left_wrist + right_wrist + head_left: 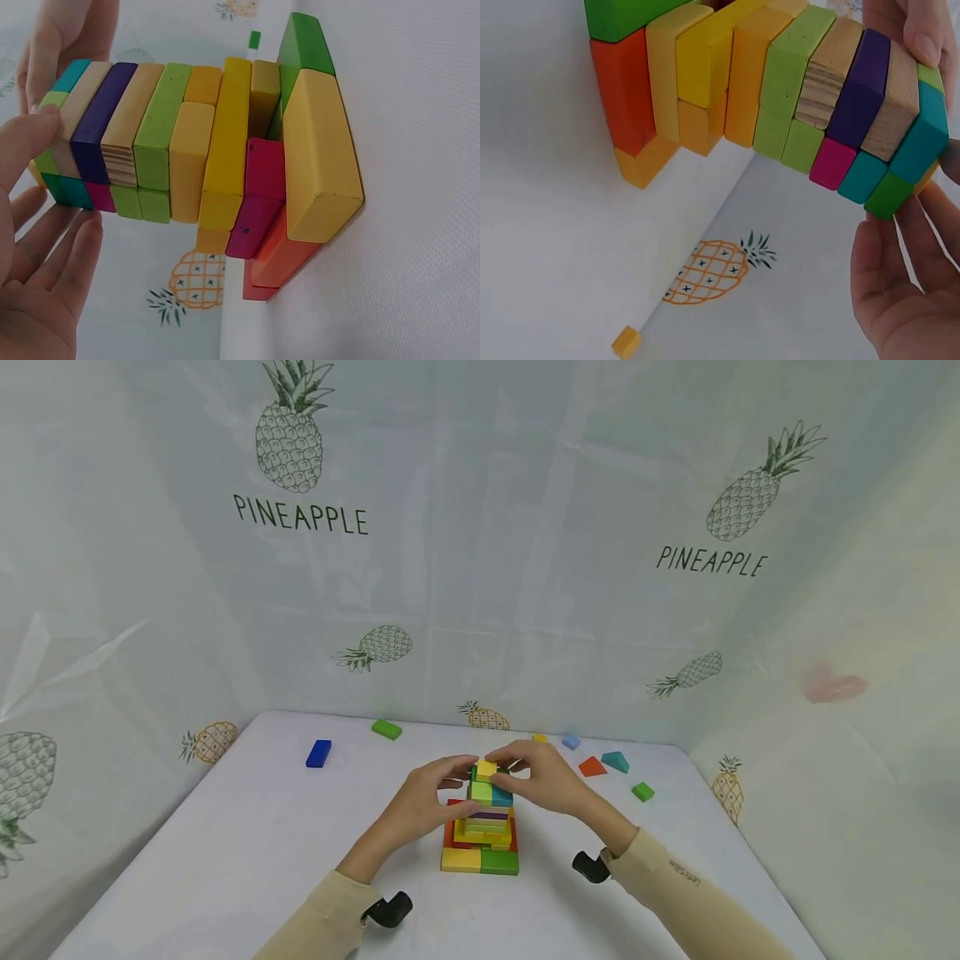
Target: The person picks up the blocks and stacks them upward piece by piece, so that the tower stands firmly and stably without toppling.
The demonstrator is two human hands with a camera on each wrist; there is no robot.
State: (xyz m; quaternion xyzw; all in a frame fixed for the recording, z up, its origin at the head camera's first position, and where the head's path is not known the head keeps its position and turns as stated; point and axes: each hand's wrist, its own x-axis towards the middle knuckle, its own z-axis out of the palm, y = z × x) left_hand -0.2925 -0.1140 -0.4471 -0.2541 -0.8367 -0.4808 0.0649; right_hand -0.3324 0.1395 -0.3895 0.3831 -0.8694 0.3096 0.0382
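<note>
A tower of colored wooden blocks [491, 837] stands on the table, wider at its base. At its top sits a small yellow block [486, 770]. My right hand [551, 781] pinches this block, thumb in front and index finger behind. On the other side my left hand [420, 797] rests against the upper tower. Its thumb touches a pale wood block [81, 97] near the top; its other fingers extend along the far side. A teal block [922, 135] and a green block [890, 196] form part of the upper layers.
Loose blocks lie toward the back: a blue block [318, 753] and a green block [387, 729] at left, an orange-red piece [592, 767], a teal piece [616, 762], a light blue block [572, 742] and another green block [642, 792] at right. A pineapple-printed curtain [480, 568] hangs behind.
</note>
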